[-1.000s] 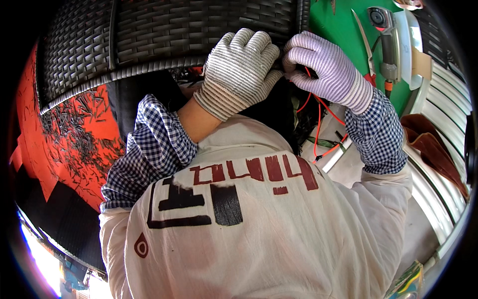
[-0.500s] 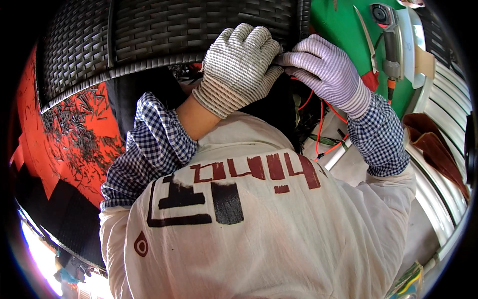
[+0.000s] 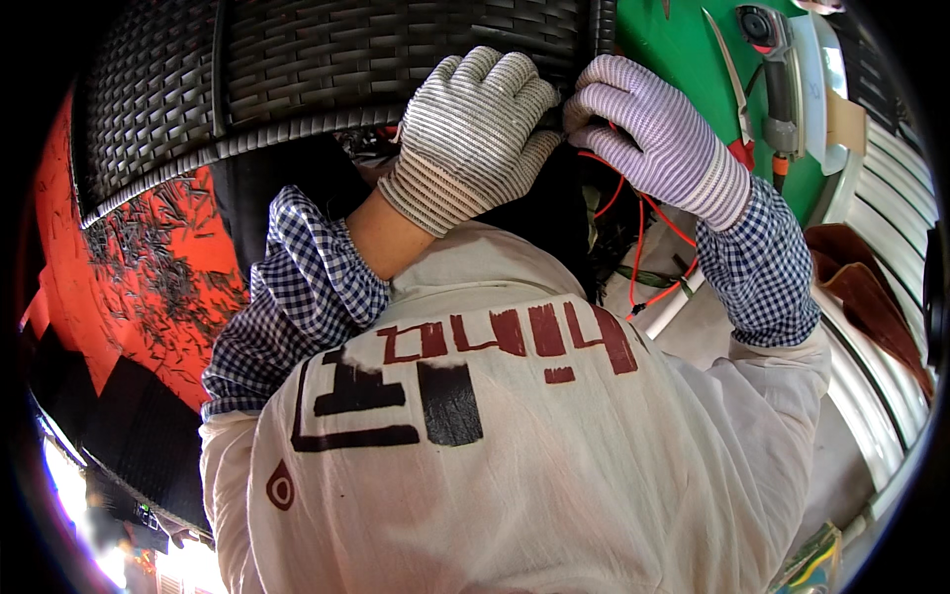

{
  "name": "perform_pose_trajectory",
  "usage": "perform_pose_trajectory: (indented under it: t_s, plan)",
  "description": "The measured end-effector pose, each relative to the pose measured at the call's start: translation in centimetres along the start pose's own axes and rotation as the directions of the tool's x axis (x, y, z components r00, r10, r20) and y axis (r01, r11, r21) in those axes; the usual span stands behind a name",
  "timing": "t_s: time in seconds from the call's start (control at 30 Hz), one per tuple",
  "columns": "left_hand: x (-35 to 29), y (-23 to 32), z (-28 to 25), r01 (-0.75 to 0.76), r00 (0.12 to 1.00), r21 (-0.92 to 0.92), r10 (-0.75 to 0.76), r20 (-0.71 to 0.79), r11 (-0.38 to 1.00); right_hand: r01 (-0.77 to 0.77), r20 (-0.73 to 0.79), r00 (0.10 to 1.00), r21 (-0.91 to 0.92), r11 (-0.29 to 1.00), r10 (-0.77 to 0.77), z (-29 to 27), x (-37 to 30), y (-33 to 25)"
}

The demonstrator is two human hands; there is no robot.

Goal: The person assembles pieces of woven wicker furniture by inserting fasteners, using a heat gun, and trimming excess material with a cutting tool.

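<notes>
Both my hands wear striped knit gloves and work at the near right corner of a dark brown woven wicker panel (image 3: 327, 64). My left hand (image 3: 480, 124) lies over the panel's near edge, its fingers curled around the weave, thumb pointing right. Just right of it, my right hand (image 3: 648, 129) is closed, thumb and fingers bent together beside the corner. Whatever thin thing it pinches, if any, is hidden by the fingers. A small gap separates the two hands. An orange-red cord (image 3: 638, 233) hangs below my right hand.
Green surface (image 3: 663, 40) at right holds a knife (image 3: 728, 74) and a grey-handled power tool (image 3: 777, 89) with an orange connector. Dark strip scraps (image 3: 163, 247) litter the red sheet (image 3: 79, 228) at left. A brown leather-like piece (image 3: 856, 287) lies on ribbed white slats (image 3: 871, 366).
My right hand has moved slightly right, away from my left hand, and its fingers are more curled in. My left hand has barely moved.
</notes>
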State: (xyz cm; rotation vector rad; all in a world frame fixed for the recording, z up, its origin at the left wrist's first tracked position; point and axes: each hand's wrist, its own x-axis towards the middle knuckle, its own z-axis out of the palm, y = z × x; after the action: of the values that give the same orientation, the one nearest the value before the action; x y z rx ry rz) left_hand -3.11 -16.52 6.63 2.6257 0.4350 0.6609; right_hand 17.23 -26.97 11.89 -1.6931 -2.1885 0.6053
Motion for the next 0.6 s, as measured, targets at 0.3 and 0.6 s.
perform_pose_trajectory:
  t_s: [0.3, 0.6]
  plan:
    - [0.1, 0.1, -0.1, -0.005, 1.0, -0.028, 0.006, 0.021, 1.0, -0.33, -0.031, 0.943, 0.019, 0.944, 0.33, 0.6, 0.4, -3.3]
    - [0.2, 0.2, 0.0, 0.022, 0.999, -0.03, -0.021, 0.037, 0.999, -0.507, -0.016, 0.862, 0.004, 0.862, 0.507, 0.7, 0.7, -3.8]
